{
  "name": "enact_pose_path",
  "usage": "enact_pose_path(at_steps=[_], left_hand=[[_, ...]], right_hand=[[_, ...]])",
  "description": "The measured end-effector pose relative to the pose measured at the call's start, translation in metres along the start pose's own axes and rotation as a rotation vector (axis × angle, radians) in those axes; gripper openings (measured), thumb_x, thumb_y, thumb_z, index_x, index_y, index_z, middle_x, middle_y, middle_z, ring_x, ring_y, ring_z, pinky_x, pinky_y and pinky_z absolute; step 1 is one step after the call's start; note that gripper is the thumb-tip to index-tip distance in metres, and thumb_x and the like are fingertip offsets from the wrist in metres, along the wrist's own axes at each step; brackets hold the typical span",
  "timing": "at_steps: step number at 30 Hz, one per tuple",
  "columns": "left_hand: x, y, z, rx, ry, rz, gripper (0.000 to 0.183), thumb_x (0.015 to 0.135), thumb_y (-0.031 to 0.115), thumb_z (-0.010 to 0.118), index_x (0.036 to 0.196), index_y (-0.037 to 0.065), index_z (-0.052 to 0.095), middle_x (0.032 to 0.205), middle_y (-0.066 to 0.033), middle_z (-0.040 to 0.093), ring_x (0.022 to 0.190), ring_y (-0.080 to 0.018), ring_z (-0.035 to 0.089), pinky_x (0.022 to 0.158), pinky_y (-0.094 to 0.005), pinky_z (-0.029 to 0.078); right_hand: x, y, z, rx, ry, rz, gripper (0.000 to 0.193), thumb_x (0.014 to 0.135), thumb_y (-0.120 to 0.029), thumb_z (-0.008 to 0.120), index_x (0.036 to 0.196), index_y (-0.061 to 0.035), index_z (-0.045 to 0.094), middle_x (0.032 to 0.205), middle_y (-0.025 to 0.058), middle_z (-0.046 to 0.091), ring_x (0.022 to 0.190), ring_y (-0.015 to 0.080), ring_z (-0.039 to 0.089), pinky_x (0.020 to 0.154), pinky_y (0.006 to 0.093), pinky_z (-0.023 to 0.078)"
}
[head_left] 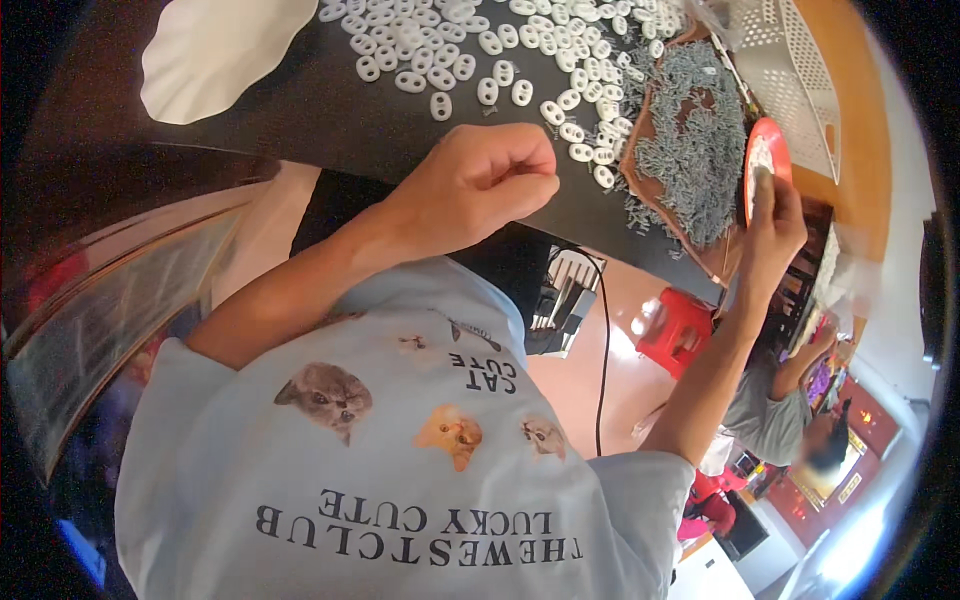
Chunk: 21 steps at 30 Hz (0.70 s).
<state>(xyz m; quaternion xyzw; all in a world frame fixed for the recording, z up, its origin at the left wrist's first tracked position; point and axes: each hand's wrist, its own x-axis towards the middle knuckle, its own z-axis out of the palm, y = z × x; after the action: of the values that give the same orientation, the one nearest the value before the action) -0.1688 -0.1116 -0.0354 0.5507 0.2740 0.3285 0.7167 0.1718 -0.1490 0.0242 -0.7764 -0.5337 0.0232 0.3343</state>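
Observation:
My left hand (480, 180) is held above the table's near edge, its fingers curled into a fist with the thumb against them. Anything inside it is hidden. To the right, my right hand (775, 228) reaches to a red dish (783, 150) with white contents. Its fingertips are pinched together at the dish, and I cannot make out what they hold. White oval plastic pieces with two holes (522, 92) lie scattered over the dark table (290, 140). Between them and the dish, a heap of small grey pieces (695, 140) covers a brown-edged tray (640, 165).
A white wavy-edged tray (215, 55) lies at the far left. White perforated baskets (805, 75) stand at the far right. Below the table are a red stool (677, 330) and a black cable (604, 370). Another person in a grey top (770, 410) is at the right.

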Motion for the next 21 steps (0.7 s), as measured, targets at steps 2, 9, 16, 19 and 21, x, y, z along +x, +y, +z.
enact_pose_path(at_steps=[2,9,16,19,21], left_hand=[[0.001,0.001,0.003,-0.011,-0.022,-0.018,0.014,0.09,0.009,0.061,0.08,0.002,0.056,0.065,0.0055,0.047,0.061,-0.0019,0.04,0.052,-0.0226,0.033],[0.001,0.002,0.001,-0.007,-0.028,0.018,0.014,0.089,0.01,0.061,0.078,0.002,0.055,0.063,0.0048,0.049,0.06,-0.0023,0.041,0.052,-0.0229,0.034],[0.001,-0.002,-0.002,0.068,-0.092,0.046,0.012,0.093,0.008,0.057,0.083,0.004,0.053,0.071,0.0057,0.047,0.062,-0.0011,0.041,0.052,-0.0207,0.033],[0.001,-0.005,-0.001,0.11,-0.076,0.1,0.012,0.093,0.007,0.058,0.082,0.003,0.053,0.07,0.0056,0.047,0.063,-0.0015,0.041,0.053,-0.0216,0.033],[0.001,-0.003,0.0,0.083,-0.078,0.071,0.012,0.093,0.007,0.058,0.082,0.003,0.053,0.07,0.0055,0.047,0.063,-0.0018,0.041,0.053,-0.0221,0.033]], right_hand=[[0.015,0.033,-0.022,-0.042,0.01,0.042,0.029,0.095,-0.022,0.062,0.101,0.0057,0.068,0.078,0.0005,0.062,0.073,0.0058,0.051,0.066,0.0226,0.043],[0.027,0.048,-0.003,-0.159,-0.06,-0.084,0.03,0.096,-0.021,0.059,0.11,0.0054,0.065,0.086,0.0093,0.066,0.082,0.0128,0.059,0.078,0.0289,0.048],[0.006,-0.055,0.046,-0.091,-0.264,-0.367,0.024,0.095,-0.017,0.062,0.112,0.0008,0.064,0.088,0.0082,0.063,0.077,0.0132,0.056,0.072,0.0282,0.047],[0.018,-0.069,0.065,-0.07,-0.346,-0.472,0.021,0.093,-0.013,0.063,0.112,-0.0029,0.065,0.085,0.0081,0.058,0.073,0.017,0.056,0.069,0.0304,0.046],[0.027,-0.074,0.079,-0.143,-0.345,-0.613,0.021,0.091,-0.01,0.062,0.112,-0.0066,0.066,0.086,0.0102,0.057,0.074,0.0243,0.059,0.069,0.033,0.047]])
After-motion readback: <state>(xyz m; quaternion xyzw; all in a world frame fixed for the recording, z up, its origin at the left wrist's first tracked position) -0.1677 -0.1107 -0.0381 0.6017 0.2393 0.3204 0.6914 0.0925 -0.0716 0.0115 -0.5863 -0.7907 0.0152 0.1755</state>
